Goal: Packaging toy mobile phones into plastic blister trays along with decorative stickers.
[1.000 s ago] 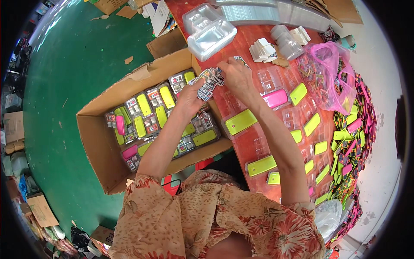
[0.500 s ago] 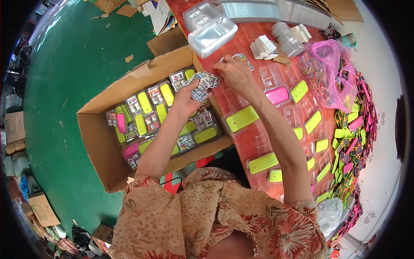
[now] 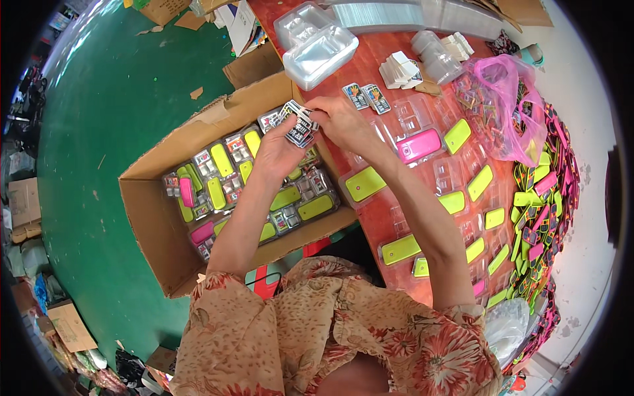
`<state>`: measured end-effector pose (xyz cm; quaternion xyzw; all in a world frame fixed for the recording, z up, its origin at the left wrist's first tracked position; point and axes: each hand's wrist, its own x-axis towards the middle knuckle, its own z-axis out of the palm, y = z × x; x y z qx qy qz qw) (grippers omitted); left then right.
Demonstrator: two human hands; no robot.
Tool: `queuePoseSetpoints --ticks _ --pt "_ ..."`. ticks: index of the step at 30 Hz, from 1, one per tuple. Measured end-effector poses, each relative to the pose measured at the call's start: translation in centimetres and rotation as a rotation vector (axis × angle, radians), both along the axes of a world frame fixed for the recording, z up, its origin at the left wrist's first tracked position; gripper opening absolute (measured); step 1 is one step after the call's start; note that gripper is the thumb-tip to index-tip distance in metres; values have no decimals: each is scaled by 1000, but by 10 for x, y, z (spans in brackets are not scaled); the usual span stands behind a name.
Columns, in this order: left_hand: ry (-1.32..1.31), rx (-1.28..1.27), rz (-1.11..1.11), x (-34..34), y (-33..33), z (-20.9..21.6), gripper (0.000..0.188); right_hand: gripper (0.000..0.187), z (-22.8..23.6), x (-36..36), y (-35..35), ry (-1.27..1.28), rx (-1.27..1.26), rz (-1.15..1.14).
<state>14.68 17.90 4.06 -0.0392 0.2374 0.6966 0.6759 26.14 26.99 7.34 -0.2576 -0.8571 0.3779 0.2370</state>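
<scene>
My left hand (image 3: 282, 152) is closed around a loose bunch of small printed cards (image 3: 300, 131), black and white with uneven edges. My right hand (image 3: 343, 124) reaches across to that bunch, its fingers pinched at the right edge of the cards. Both hands are over the right end of an open cardboard box (image 3: 146, 221), beside the red table. On the table, just beyond my right hand, lie two small piles of cards (image 3: 376, 99) with a colourful design. Inside the box are rows of clear blister packs holding lime or pink phone-shaped pieces (image 3: 222, 160).
Clear trays with lime and pink phone-shaped pieces (image 3: 419, 146) cover the red table (image 3: 372, 231). Stacked empty clear trays (image 3: 320, 56), white card stacks (image 3: 399, 70) and a pink plastic bag (image 3: 505, 132) stand farther back. A heap of coloured pieces (image 3: 545, 218) lies at the right.
My right hand has moved left from the card piles on the table to the bunch in my left hand. Two card piles now show uncovered. The left hand's cards are gathered closer together.
</scene>
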Motion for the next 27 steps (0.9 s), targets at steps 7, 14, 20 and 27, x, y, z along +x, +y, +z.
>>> queuePoseSetpoints --ticks 7,14,20,27 --pt "89 3 4 12 -3 32 21 32 28 14 -19 -23 -62 -41" --pt "123 69 -208 41 -9 38 20 15 31 53 -12 -22 -515 -88" --pt "202 -28 -223 65 -24 52 23 18 47 84 -47 -205 113 -187" --pt "146 27 -376 102 -7 47 24 10 52 130 -34 55 -840 -244"
